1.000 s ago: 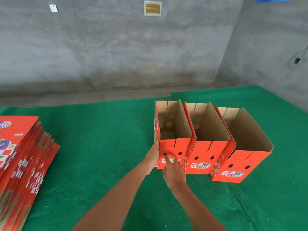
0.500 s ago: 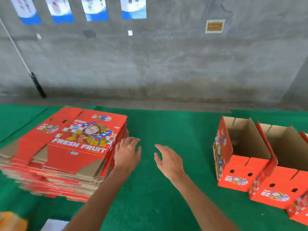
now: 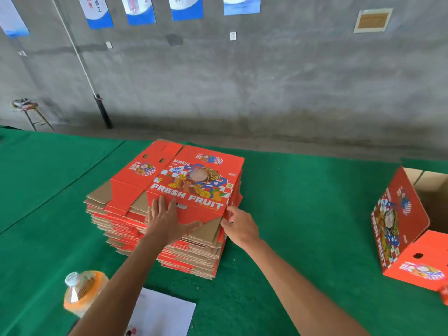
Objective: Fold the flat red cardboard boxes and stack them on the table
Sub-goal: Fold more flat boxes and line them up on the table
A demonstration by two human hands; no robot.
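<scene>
Both your hands have reached the flat stack (image 3: 167, 209) on the table (image 3: 303, 202): left hand (image 3: 167, 220) presses spread on the top sheet (image 3: 191, 183), right hand (image 3: 238, 225), nearer its right corner, pinches that edge.

A stack of flat red cardboard boxes (image 3: 167, 214) printed "FRESH FRUIT" sits on the green felt table (image 3: 303, 202). The left hand (image 3: 167, 219) lies flat, fingers straight, on the near edge of the top sheet. The right hand (image 3: 238, 225) pinches that sheet's right near corner. One folded red box (image 3: 402, 229) stands open-topped at the right edge. An orange drink bottle (image 3: 83, 291) and a white paper (image 3: 162, 316) lie near the person, against a grey concrete wall (image 3: 266, 81) hung with blue-and-white posters (image 3: 186, 7)
</scene>
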